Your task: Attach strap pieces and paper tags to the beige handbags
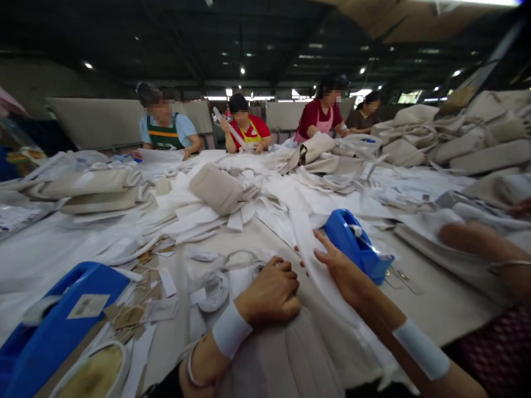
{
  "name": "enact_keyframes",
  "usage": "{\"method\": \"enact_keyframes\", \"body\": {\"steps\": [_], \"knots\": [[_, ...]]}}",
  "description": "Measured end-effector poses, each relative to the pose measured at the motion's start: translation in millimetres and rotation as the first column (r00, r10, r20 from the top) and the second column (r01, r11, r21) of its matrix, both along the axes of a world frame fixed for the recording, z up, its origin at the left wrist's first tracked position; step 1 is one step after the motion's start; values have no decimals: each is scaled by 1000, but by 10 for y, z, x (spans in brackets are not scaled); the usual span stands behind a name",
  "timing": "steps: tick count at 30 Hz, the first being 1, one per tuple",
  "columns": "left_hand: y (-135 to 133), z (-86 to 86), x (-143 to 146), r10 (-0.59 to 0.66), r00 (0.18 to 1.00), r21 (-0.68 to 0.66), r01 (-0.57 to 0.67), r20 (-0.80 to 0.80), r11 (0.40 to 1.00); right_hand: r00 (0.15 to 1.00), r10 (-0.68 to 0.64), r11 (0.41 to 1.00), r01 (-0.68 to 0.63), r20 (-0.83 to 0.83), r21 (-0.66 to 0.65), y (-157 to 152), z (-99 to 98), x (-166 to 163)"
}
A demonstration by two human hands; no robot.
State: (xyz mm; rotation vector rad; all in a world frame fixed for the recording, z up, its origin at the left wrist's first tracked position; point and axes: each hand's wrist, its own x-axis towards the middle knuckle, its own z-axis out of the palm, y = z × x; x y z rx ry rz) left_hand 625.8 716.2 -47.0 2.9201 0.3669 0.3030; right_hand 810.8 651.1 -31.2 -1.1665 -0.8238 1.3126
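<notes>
My left hand [269, 290] is curled closed, resting at the upper end of a folded beige fabric piece [286, 359] in front of me. Its fingertips are hidden, so what they grip cannot be seen. A long white strip [305, 232] of soft, thin sheet runs through my right hand [332, 262], with some fingertips showing past its left edge and the others on its near side. Just beyond that hand stands a blue tape dispenser [352, 243]. Left of my left hand lie a coiled white band [215, 290] and loose white pieces.
At lower left are another blue tape dispenser [70, 315], a round container [97, 370] and cardboard tags with strings [128, 318]. Beige bundles [219, 188] and white sheets cover the table's middle. A neighbour's arm [485, 246] reaches in from the right. Several people work across the table.
</notes>
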Motion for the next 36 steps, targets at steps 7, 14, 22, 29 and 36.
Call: {"method": "enact_keyframes", "body": {"steps": [7, 14, 22, 29, 36], "knots": [[-42, 195, 38, 19, 999, -140, -23, -33, 990, 988, -141, 990, 140, 64, 17, -283, 2, 330], [-47, 267, 62, 36, 996, -211, -53, -82, 976, 817, -88, 996, 73, 570, 48, -684, -356, 260], [-37, 312, 117, 69, 991, -271, -97, -110, 958, 891, -8, 999, 22, 455, -24, -656, -510, 206], [-33, 329, 125, 86, 987, -313, -125, -137, 941, 918, 191, 981, -184, 349, -52, -610, -577, 81], [-38, 295, 105, 96, 988, -329, -130, -119, 935, 922, 214, 977, -201, 321, -74, -475, -708, -105]]}}
